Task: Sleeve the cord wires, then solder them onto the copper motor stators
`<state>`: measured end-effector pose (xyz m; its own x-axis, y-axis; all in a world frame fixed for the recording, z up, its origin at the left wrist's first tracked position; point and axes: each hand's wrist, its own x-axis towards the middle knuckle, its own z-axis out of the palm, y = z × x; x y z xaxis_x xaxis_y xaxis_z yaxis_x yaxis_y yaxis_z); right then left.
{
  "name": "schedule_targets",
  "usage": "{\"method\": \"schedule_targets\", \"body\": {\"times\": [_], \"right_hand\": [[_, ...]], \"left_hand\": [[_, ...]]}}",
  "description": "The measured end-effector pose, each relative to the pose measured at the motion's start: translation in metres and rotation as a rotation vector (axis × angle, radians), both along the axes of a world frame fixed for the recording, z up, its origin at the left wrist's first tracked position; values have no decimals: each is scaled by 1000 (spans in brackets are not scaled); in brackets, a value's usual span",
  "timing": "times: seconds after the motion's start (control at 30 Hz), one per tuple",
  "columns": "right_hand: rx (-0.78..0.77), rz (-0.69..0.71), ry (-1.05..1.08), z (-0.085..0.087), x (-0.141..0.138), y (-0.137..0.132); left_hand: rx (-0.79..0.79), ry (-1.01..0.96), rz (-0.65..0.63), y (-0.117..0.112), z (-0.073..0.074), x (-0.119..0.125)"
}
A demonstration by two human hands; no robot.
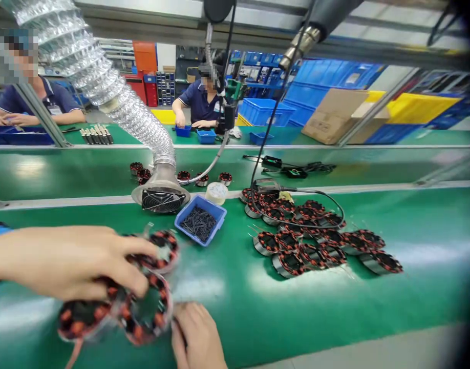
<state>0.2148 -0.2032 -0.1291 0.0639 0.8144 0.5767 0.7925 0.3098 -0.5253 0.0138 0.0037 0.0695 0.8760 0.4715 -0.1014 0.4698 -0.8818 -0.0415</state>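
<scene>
Several ring-shaped motor stators with red-orange windings lie in a cluster at the left front of the green bench. My left hand (81, 261) reaches over them, thumb and fingers bent around the wall of a stator (168, 248); motion blurs it. Nearer me is another stator (141, 333), its ring facing up. At its right rim is my right hand (198, 335), fingers curled and thumb pressed in; a dark sliver shows between them, too hidden to name. A further stator (79, 323) lies at the left, with a pinkish lead hanging from it.
A blue bin (221, 220) of short black tubes stands behind my hands, near a tape roll (216, 193) and a fan-fitted duct hood (162, 192). More stators (289, 264) fill the bench's right. Cables hang overhead. Two co-workers (204, 102) sit opposite.
</scene>
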Motion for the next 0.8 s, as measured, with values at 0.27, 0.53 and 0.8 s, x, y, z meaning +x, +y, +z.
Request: {"method": "schedule_targets", "body": {"times": [0.27, 0.53, 0.8], "right_hand": [[134, -43, -44, -14, 6, -39], [137, -112, 36, -25, 13, -40], [-72, -506, -151, -19, 128, -12]], "left_hand": [[-241, 104, -715, -63, -80, 219], [38, -142, -491, 8, -76, 307], [-40, -608, -269, 63, -22, 180]]}}
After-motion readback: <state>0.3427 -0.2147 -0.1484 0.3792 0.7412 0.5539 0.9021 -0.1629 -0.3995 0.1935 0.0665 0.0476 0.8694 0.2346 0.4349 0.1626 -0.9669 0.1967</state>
